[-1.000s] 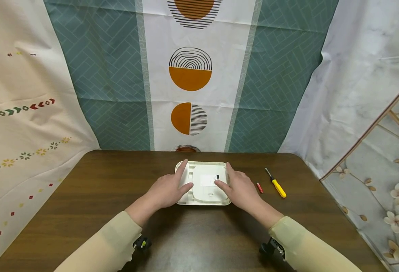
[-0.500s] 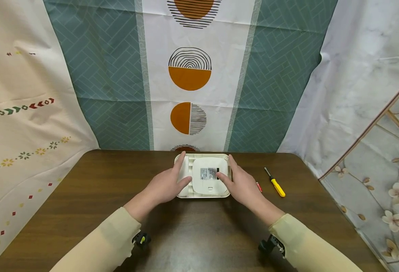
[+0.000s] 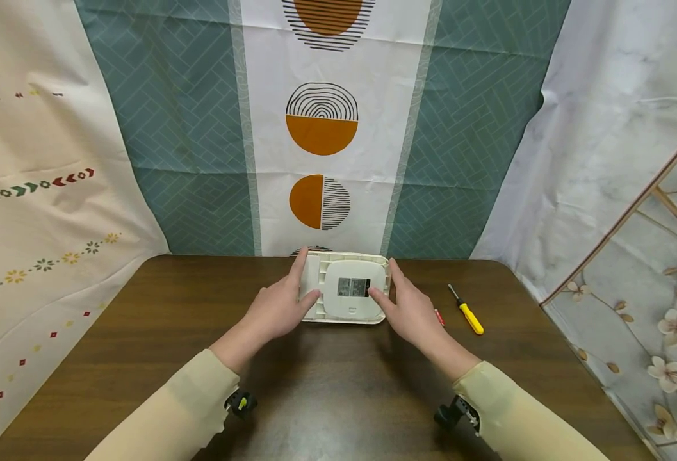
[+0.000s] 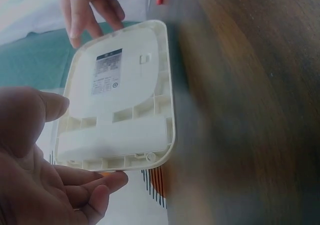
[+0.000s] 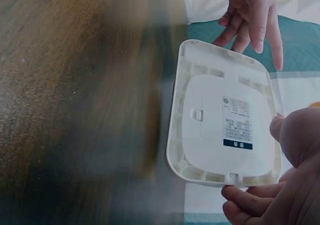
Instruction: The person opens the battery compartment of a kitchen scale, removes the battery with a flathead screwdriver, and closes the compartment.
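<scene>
A white kitchen scale [image 3: 354,305] is held up between both hands with its underside facing me. It tilts up from the table, and a printed label and a small battery cover show on its back. My left hand [image 3: 277,306] grips its left end, the thumb on the near side and the fingers along the edge. At the other end my right hand [image 3: 410,312] holds the edge, fingertips [image 5: 240,197] under the rim and thumb beside it. The front of the scale is hidden.
To the right on the brown wooden table [image 3: 200,301] lie a red battery [image 3: 439,317], partly covered by the right hand, and a screwdriver [image 3: 472,318] with a yellow handle. Patterned cloths [image 3: 321,211] hang behind and beside the table.
Both hands have raised the scale and moved it slightly away from me. Its underside now faces me more directly, and its label has become readable as a dark-printed patch.
</scene>
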The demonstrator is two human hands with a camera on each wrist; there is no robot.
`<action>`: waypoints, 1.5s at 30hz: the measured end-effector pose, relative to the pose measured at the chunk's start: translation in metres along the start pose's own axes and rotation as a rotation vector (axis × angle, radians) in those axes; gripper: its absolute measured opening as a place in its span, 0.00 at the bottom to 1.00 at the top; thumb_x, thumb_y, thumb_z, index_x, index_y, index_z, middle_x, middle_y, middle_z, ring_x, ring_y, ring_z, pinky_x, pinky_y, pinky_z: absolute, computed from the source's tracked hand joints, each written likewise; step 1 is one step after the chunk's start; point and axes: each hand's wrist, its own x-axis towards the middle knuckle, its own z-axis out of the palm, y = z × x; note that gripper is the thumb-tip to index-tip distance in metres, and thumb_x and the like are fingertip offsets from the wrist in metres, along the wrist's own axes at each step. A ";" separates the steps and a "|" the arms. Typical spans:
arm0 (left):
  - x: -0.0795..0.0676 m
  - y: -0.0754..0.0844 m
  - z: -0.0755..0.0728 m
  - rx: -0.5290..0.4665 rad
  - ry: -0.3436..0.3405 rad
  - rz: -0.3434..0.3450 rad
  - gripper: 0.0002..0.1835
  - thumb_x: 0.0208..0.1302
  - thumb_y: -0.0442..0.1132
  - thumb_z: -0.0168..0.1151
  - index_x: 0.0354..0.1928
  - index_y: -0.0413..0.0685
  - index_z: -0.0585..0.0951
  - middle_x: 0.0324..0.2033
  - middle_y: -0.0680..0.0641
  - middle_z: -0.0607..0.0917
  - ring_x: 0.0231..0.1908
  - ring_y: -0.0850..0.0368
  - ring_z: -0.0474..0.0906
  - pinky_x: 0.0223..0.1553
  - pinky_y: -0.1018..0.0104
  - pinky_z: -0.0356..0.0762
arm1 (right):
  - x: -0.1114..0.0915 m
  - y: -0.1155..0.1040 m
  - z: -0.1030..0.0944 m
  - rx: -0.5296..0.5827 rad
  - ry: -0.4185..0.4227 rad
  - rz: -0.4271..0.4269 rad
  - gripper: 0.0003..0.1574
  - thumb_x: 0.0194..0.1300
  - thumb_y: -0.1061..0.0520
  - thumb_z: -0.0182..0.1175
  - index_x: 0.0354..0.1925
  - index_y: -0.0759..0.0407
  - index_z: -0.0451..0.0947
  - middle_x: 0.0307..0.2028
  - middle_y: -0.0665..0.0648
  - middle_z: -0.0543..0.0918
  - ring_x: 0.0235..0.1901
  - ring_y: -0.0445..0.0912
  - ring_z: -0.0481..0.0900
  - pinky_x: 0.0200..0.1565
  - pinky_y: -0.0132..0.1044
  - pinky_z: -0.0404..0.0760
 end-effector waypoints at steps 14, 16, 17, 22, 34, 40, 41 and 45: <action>0.001 -0.002 0.000 -0.085 0.011 0.008 0.51 0.84 0.52 0.61 0.90 0.45 0.40 0.83 0.34 0.64 0.73 0.33 0.75 0.69 0.32 0.74 | -0.001 0.002 0.002 0.033 0.033 -0.027 0.61 0.83 0.37 0.63 0.91 0.57 0.40 0.78 0.73 0.67 0.59 0.64 0.83 0.59 0.64 0.83; 0.000 -0.003 0.000 -0.104 0.007 0.008 0.51 0.84 0.52 0.61 0.90 0.45 0.39 0.83 0.33 0.64 0.72 0.33 0.76 0.68 0.34 0.76 | -0.001 0.002 0.003 0.041 0.037 -0.029 0.61 0.82 0.37 0.64 0.91 0.56 0.40 0.78 0.72 0.66 0.57 0.64 0.83 0.58 0.63 0.84; 0.000 -0.003 0.000 -0.113 0.006 0.010 0.51 0.84 0.51 0.62 0.90 0.45 0.39 0.83 0.32 0.64 0.71 0.33 0.77 0.68 0.35 0.77 | -0.001 0.002 0.003 0.046 0.038 -0.029 0.61 0.82 0.37 0.64 0.91 0.55 0.41 0.78 0.72 0.66 0.58 0.63 0.83 0.57 0.63 0.84; -0.003 -0.004 0.001 -0.113 0.016 0.024 0.50 0.84 0.51 0.63 0.89 0.45 0.41 0.80 0.31 0.69 0.61 0.33 0.85 0.61 0.36 0.82 | -0.001 0.005 0.004 0.088 0.032 -0.040 0.58 0.81 0.39 0.66 0.90 0.54 0.46 0.79 0.70 0.65 0.66 0.62 0.81 0.60 0.64 0.84; -0.009 -0.012 0.003 -0.114 -0.056 0.033 0.47 0.82 0.49 0.65 0.86 0.44 0.46 0.62 0.31 0.85 0.39 0.44 0.88 0.46 0.44 0.85 | -0.004 0.016 0.003 0.221 0.026 -0.108 0.50 0.80 0.44 0.69 0.85 0.51 0.54 0.78 0.64 0.65 0.71 0.65 0.78 0.63 0.63 0.84; -0.012 -0.014 0.006 -0.138 -0.085 0.051 0.49 0.82 0.47 0.66 0.87 0.44 0.45 0.72 0.33 0.79 0.58 0.38 0.86 0.60 0.39 0.82 | -0.009 0.016 0.001 0.230 0.025 -0.103 0.47 0.81 0.45 0.69 0.83 0.52 0.55 0.78 0.66 0.68 0.73 0.65 0.77 0.64 0.63 0.83; -0.013 -0.013 0.005 -0.138 -0.092 0.052 0.49 0.81 0.46 0.66 0.88 0.43 0.45 0.73 0.33 0.77 0.60 0.37 0.85 0.62 0.38 0.81 | -0.011 0.016 0.001 0.225 0.026 -0.097 0.47 0.81 0.44 0.68 0.83 0.52 0.55 0.78 0.66 0.69 0.73 0.65 0.77 0.64 0.63 0.82; -0.016 -0.012 0.006 -0.133 -0.134 0.060 0.50 0.81 0.46 0.66 0.88 0.41 0.45 0.79 0.32 0.71 0.71 0.35 0.77 0.71 0.37 0.74 | -0.016 0.015 -0.001 0.195 0.034 -0.061 0.46 0.82 0.42 0.67 0.84 0.50 0.55 0.77 0.69 0.72 0.72 0.66 0.77 0.66 0.66 0.80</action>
